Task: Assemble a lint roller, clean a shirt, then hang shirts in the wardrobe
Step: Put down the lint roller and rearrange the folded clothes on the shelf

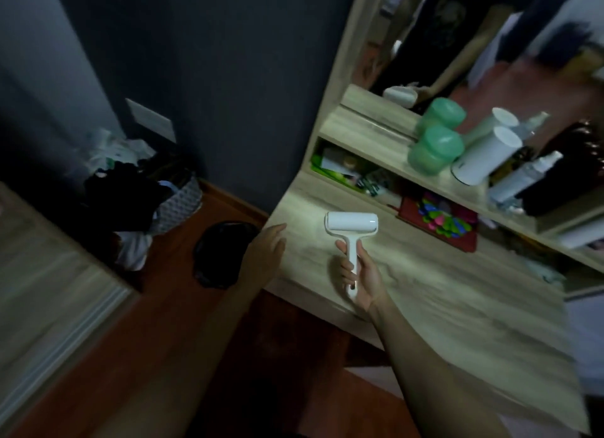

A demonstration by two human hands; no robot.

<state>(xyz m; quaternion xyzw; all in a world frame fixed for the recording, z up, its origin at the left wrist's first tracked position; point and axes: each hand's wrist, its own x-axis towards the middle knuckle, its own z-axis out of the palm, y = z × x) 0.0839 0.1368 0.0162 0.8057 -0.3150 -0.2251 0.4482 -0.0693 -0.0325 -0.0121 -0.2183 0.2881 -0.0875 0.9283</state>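
The right hand (361, 274) grips the white plastic lint roller (352, 238) by its handle, apparently assembled, above the pale wooden desk (441, 293), ready for use, while the left hand (266, 251) hovers spread and empty.

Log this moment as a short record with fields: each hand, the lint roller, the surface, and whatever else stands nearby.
right hand: closed around the lint roller's handle
left hand: open, empty, at the dresser's left edge
lint roller: white, roll fitted on the frame, held over the dresser top
dresser top: pale wood, bare where the roller is
shelf above: two green jars, white cylinder container, spray bottle
floor at left: laundry basket heaped with clothes, black bin
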